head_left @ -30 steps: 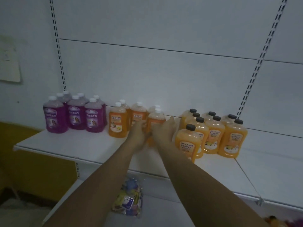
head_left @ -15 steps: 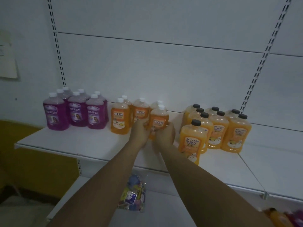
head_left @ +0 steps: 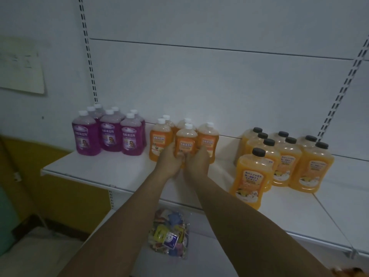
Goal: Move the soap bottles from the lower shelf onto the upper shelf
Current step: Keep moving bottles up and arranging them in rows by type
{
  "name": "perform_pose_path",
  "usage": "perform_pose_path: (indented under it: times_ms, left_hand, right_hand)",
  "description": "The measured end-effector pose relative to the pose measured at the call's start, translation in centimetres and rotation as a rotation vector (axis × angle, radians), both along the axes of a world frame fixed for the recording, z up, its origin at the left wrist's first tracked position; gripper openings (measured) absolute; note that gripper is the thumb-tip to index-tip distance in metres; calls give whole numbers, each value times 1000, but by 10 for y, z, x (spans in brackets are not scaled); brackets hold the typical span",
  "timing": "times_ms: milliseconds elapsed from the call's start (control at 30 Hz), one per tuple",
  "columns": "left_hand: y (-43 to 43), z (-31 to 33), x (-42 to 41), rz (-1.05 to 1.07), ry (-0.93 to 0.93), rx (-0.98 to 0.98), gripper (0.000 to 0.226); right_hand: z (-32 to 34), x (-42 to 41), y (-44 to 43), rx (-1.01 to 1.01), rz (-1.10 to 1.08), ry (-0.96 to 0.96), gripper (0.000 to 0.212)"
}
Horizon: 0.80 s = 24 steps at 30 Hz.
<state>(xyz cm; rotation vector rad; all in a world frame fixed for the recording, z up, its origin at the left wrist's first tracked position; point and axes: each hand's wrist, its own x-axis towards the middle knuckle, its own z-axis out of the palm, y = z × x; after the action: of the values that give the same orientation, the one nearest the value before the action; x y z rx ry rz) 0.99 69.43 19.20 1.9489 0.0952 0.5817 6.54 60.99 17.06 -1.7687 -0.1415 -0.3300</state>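
On the upper shelf (head_left: 123, 172) stand three groups of soap bottles. Several purple ones (head_left: 108, 132) with white caps are at the left. Several small orange ones (head_left: 160, 137) with white caps stand in the middle. Several larger orange ones (head_left: 287, 156) with black caps are at the right. My left hand (head_left: 168, 158) and my right hand (head_left: 196, 162) grip the lower part of one small orange white-capped bottle (head_left: 186, 141) from both sides, at the front of the middle group. Its base is hidden by my fingers.
A clear bag of colourful small packets (head_left: 169, 234) lies on the lower shelf (head_left: 199, 262) below my arms. Slotted uprights (head_left: 88, 56) run up the white back panel. A yellow wall (head_left: 50, 176) is at the left.
The view has shifted and the bottles sit differently in frame. Both hands stay on the same small orange bottle, which now stands a little forward of its group.
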Motion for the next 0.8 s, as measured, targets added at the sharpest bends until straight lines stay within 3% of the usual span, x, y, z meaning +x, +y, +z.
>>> perform_pose_path:
  times_ms: [233, 533, 800]
  left_hand:
    - [2, -7, 7, -29, 9, -83, 37]
    - [-2, -6, 1, -33, 10, -148, 35]
    - [-16, 10, -27, 41, -95, -28, 35]
  right_hand:
    - [-2, 10, 10, -5, -15, 1, 22]
    - [-11, 14, 7, -20, 14, -28, 34]
    - [12, -18, -17, -106, 121, -139, 33]
